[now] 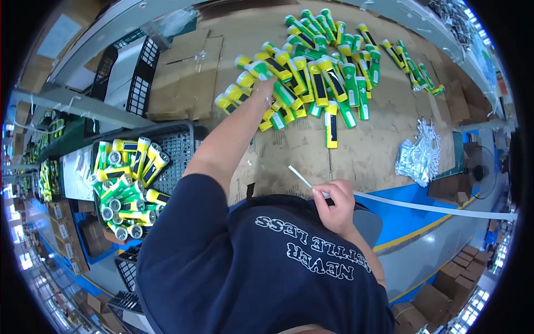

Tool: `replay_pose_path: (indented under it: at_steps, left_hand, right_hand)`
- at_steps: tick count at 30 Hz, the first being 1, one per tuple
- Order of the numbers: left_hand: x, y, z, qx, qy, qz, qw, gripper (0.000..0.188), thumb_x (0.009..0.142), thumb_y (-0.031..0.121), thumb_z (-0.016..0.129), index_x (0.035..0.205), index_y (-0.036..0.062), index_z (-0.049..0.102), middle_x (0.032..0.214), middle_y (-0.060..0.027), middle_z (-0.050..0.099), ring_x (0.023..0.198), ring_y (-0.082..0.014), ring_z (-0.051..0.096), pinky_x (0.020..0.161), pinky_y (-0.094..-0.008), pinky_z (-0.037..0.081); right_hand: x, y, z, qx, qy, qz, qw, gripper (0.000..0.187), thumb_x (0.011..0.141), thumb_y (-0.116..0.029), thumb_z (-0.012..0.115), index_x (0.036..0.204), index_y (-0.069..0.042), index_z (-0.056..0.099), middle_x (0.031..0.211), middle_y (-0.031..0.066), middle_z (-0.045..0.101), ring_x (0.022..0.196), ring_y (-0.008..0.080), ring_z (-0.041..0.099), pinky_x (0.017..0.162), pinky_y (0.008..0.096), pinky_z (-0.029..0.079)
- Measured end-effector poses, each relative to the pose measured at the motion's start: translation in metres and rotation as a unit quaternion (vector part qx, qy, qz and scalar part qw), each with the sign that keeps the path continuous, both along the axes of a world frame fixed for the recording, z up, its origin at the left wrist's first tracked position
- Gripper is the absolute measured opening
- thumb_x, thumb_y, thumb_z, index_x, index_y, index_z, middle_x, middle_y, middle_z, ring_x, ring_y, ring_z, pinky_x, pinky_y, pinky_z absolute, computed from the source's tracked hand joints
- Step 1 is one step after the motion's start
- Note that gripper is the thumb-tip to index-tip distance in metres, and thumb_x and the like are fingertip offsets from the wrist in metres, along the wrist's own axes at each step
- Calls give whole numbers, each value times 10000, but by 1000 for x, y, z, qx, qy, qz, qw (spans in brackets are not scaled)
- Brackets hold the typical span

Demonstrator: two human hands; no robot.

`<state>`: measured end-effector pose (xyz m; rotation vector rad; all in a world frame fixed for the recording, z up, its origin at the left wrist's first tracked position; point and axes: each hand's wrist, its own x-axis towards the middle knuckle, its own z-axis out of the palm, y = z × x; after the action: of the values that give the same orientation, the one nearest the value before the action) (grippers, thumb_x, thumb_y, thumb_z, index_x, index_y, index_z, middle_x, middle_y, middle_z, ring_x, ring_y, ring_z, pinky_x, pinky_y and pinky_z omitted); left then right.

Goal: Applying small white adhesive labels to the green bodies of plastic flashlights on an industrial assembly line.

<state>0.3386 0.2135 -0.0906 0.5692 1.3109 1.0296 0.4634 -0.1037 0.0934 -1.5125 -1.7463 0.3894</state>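
Observation:
My left arm stretches forward to the near left side of a heap of flashlights point(318, 83), some yellow with black panels and some green with white. My left hand point(266, 91) is closed on a green flashlight point(285, 96) lying slantwise among the others; its fingers are partly hidden. Close to my body, my right hand point(335, 205) pinches a narrow white strip point(299, 175) between thumb and fingers. A short end points up and left from the pinch, and the long part runs off to the right. One yellow flashlight point(331, 125) lies at the heap's near edge.
A dark plastic crate point(181, 146) full of flashlights stands to my left. Farther right on the cardboard-covered table point(356, 158) lie a few more flashlights point(409, 65) and a bundle of silvery-white straps point(421, 153). A fan point(481, 172) and cardboard boxes point(431, 300) are at the right.

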Motion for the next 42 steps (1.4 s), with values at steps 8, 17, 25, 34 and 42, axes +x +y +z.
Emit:
replay_pose_path:
  at_steps: [8,17,25,34,42]
  left_hand:
    - [-49,-25,50,172,497,-38,849,949,616,433,744,1328,-7,297,1315,-257,364,1255,-365,318,1025,-429,279]
    - [-43,-41,-10,-22,412,-32,910,1246,499,695,696,1427,188,36,1399,-288,131,1287,-434,195,1048,-478,212]
    - [16,-11,-11,-85,460,-65,882,1192,495,692,700,1415,286,60,1418,-253,19,1306,-419,103,1044,-514,186]
    - [131,34,-2,-169,380,-43,909,1178,511,622,746,1404,292,52,1405,-242,106,1287,-372,190,1024,-470,255]
    - [192,55,16,-104,288,-68,950,1180,557,620,718,1423,177,49,1369,-250,237,1277,-357,261,1023,-434,280]
  right_hand:
    - [17,-4,-14,-66,77,-52,993,77,696,-63,682,748,-86,630,694,38,573,670,220,537,654,317,385]
    - [9,14,-25,-83,81,32,993,41,723,-97,668,746,-92,635,650,22,557,628,196,534,643,314,386]
    - [39,10,-45,-103,123,-56,985,44,713,-71,675,733,-67,636,647,49,565,605,216,528,605,314,402]
    - [79,23,-68,-112,120,-124,979,40,717,-82,673,728,-65,638,634,70,557,566,224,529,566,312,407]
    - [156,26,-150,-249,-63,-184,949,59,750,-218,599,731,-171,628,715,22,608,726,240,595,804,545,370]
